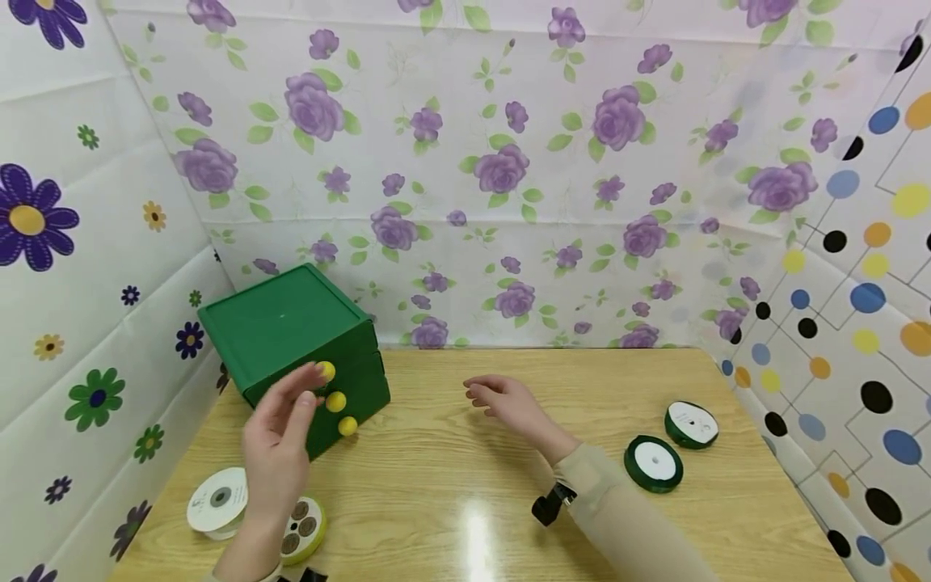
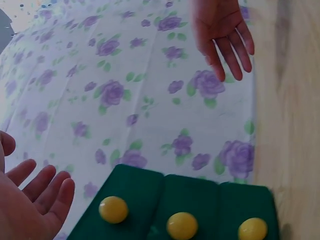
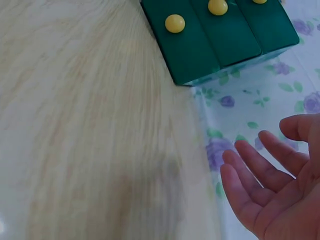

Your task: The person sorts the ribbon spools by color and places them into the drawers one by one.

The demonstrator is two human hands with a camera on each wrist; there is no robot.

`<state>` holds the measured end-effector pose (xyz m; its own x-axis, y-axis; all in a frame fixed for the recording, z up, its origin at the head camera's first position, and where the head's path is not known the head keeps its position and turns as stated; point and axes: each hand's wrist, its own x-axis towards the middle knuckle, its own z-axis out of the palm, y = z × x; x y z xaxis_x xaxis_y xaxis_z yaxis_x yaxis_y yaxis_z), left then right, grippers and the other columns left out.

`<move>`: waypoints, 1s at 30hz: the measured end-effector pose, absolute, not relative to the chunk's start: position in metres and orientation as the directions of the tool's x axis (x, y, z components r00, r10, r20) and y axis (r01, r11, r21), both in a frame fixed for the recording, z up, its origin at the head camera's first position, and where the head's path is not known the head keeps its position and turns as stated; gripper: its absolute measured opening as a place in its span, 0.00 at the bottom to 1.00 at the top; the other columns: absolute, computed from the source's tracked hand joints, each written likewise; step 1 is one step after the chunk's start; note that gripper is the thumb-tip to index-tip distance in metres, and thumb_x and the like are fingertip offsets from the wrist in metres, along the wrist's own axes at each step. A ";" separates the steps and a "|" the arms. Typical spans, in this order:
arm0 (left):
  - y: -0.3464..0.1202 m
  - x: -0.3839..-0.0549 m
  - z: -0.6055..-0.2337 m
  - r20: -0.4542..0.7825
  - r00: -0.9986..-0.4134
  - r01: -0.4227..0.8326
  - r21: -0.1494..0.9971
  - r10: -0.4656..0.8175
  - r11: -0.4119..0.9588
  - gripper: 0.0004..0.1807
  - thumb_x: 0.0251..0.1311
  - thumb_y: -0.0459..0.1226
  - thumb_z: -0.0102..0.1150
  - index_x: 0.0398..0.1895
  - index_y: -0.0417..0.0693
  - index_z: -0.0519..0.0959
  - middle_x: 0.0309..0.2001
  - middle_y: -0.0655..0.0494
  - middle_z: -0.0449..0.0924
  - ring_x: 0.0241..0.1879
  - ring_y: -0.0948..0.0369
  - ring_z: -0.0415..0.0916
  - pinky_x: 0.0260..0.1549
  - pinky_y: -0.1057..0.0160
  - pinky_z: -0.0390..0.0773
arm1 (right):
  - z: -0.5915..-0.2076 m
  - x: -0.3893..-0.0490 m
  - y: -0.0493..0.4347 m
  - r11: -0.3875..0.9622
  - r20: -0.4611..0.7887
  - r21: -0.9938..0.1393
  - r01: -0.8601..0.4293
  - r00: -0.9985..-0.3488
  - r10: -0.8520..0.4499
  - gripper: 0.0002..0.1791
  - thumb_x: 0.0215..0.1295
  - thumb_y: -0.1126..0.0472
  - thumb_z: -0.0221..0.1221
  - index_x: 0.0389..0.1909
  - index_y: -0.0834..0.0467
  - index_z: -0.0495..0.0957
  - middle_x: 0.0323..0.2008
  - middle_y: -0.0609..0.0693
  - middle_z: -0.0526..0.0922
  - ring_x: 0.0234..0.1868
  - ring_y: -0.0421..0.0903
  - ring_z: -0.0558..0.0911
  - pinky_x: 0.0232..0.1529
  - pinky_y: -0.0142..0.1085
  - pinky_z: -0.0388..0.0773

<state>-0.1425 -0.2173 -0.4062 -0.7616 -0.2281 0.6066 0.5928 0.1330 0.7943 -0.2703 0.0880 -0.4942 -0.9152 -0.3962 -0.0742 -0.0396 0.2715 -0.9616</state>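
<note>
A green box (image 1: pixel 287 323) with three drawers stands at the left back of the table, each drawer front bearing a round yellow knob (image 1: pixel 335 402). All three drawers look closed. My left hand (image 1: pixel 280 444) is raised in front of the box, fingers relaxed, overlapping the top knob in the head view. The left wrist view shows its fingers (image 2: pixel 47 192) apart from the knobs (image 2: pixel 113 209), holding nothing. Over the middle of the table, right of the box, hovers my right hand (image 1: pixel 505 404), its fingers loosely bent and nothing in them.
At the front left lie a white ribbon spool (image 1: pixel 216 501) and a yellow-rimmed spool (image 1: pixel 302 530), partly behind my left forearm. Two green ribbon spools (image 1: pixel 655 463) lie at the right, beyond my right sleeve. Patterned cloth walls (image 1: pixel 502 202) enclose the wooden table (image 1: pixel 429 485).
</note>
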 end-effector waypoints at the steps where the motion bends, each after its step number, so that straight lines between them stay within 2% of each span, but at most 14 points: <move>1: -0.220 -0.141 -0.402 0.618 -0.746 0.610 0.784 -0.250 0.116 0.18 0.73 0.26 0.48 0.62 0.30 0.74 0.57 0.34 0.76 0.56 0.52 0.75 0.51 0.67 0.77 | -0.491 -0.272 0.084 0.271 -0.075 -0.962 -0.040 -0.913 -0.400 0.22 0.78 0.46 0.50 0.63 0.51 0.77 0.57 0.56 0.80 0.58 0.54 0.79 0.58 0.51 0.76; 4: -0.229 -0.136 -0.391 0.621 -0.711 0.642 0.765 -0.330 0.057 0.19 0.72 0.24 0.47 0.63 0.28 0.72 0.59 0.34 0.74 0.59 0.51 0.71 0.53 0.66 0.75 | -0.480 -0.280 0.074 0.268 -0.074 -0.962 -0.042 -0.910 -0.408 0.22 0.78 0.46 0.50 0.63 0.51 0.77 0.56 0.54 0.82 0.56 0.52 0.81 0.56 0.49 0.77; 8: -0.240 -0.132 -0.380 0.552 -0.693 0.621 0.784 -0.464 0.005 0.20 0.72 0.25 0.47 0.65 0.32 0.71 0.63 0.37 0.71 0.64 0.50 0.66 0.58 0.65 0.70 | -0.466 -0.292 0.061 0.226 -0.068 -0.974 -0.032 -0.904 -0.423 0.24 0.76 0.42 0.51 0.64 0.51 0.76 0.53 0.50 0.83 0.54 0.49 0.82 0.55 0.47 0.78; 12: -0.248 -0.133 -0.374 0.468 -0.686 0.580 0.814 -0.557 -0.030 0.22 0.72 0.27 0.49 0.67 0.37 0.69 0.67 0.43 0.67 0.69 0.51 0.59 0.65 0.65 0.64 | -0.453 -0.300 0.048 0.178 -0.074 -0.984 -0.007 -0.896 -0.439 0.29 0.73 0.39 0.52 0.65 0.52 0.74 0.54 0.51 0.83 0.54 0.48 0.82 0.56 0.47 0.78; 17: -0.256 -0.138 -0.378 0.358 -0.707 0.498 0.864 -0.610 -0.071 0.25 0.73 0.31 0.51 0.71 0.45 0.65 0.71 0.52 0.61 0.71 0.56 0.55 0.69 0.65 0.58 | -0.441 -0.305 0.031 0.143 -0.082 -0.989 0.019 -0.891 -0.447 0.31 0.73 0.37 0.52 0.66 0.53 0.73 0.54 0.51 0.83 0.54 0.46 0.82 0.57 0.46 0.77; 23: -0.265 -0.144 -0.384 0.203 -0.735 0.396 0.903 -0.648 -0.167 0.26 0.73 0.36 0.52 0.73 0.51 0.63 0.69 0.55 0.60 0.69 0.59 0.57 0.64 0.66 0.61 | -0.431 -0.307 0.012 0.084 -0.059 -0.996 0.023 -0.888 -0.455 0.30 0.72 0.36 0.52 0.65 0.50 0.76 0.54 0.50 0.83 0.54 0.46 0.82 0.57 0.46 0.77; 30: -0.276 -0.152 -0.393 0.081 -0.756 0.322 0.910 -0.649 -0.261 0.29 0.74 0.41 0.52 0.75 0.56 0.58 0.70 0.58 0.57 0.68 0.63 0.54 0.66 0.63 0.57 | -0.425 -0.307 -0.002 -0.023 -0.025 -0.999 0.039 -0.908 -0.418 0.27 0.72 0.37 0.52 0.63 0.47 0.77 0.54 0.50 0.83 0.56 0.49 0.81 0.58 0.46 0.77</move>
<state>-0.1521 -0.2758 -0.3925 -0.7561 -0.6494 0.0812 0.3219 -0.2611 0.9100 -0.3074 -0.0016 -0.4247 -0.9082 -0.4178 -0.0255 0.0385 -0.0228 -0.9990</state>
